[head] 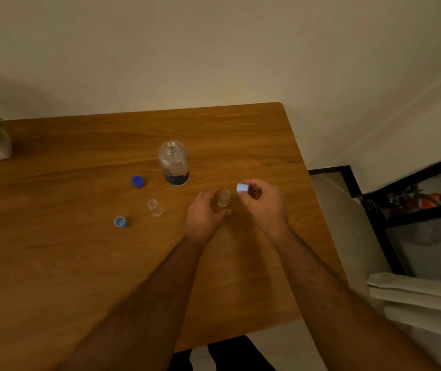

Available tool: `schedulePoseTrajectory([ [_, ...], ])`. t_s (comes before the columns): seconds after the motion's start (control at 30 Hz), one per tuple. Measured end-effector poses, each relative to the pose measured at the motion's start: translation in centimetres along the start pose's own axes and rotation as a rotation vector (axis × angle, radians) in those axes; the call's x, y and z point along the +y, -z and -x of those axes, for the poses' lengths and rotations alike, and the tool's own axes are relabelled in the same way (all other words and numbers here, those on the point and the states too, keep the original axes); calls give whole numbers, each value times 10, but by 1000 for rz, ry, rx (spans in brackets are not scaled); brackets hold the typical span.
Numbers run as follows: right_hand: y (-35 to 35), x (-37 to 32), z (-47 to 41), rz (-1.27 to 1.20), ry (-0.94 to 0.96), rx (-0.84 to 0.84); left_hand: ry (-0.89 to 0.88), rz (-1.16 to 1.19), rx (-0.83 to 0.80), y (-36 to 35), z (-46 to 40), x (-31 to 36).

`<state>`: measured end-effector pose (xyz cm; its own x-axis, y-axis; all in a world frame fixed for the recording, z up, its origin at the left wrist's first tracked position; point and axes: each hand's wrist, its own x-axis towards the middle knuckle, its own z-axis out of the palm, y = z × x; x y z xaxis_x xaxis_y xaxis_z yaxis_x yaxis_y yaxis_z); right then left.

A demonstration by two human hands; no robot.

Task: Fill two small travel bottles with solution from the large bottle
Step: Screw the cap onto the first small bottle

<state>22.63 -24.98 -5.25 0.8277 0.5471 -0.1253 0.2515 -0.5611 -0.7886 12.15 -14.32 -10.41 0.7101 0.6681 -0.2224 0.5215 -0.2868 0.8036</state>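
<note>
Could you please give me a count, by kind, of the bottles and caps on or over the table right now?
Large bottles: 1, the large bottle, uncapped.
Small travel bottles: 2, the free bottle and the held bottle, gripped by the left hand.
Caps: 3, the dark blue cap, the light blue cap, and the pinched cap in the right hand.
Total: 6

large bottle (174,163) — dark label, print too blurred to read
</note>
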Motion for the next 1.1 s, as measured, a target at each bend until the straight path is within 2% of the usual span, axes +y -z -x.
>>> schedulePoseTrajectory([
  [0.27, -2, -4, -10, -26, 11, -18, -35, 12, -19, -1, -18, 4],
  [0.4, 3, -12, -15, -27, 39, -26, -66, 15, 21, 6, -17, 11],
  [0.5, 12, -26, -21, -46, 76, -40, -111, 22, 49, 18, -17, 24],
  [0.67, 35, -70, -36, -147, 124, -58, -127, 137, -13, 54, -16, 56],
  [0.83, 63, -133, -50, -421, 122, -111, -168, 210, -14, 110, -12, 103],
  [1.1, 103, -234, -55, -922, 166, -178, -289, 267, 101, 215, -6, 177],
])
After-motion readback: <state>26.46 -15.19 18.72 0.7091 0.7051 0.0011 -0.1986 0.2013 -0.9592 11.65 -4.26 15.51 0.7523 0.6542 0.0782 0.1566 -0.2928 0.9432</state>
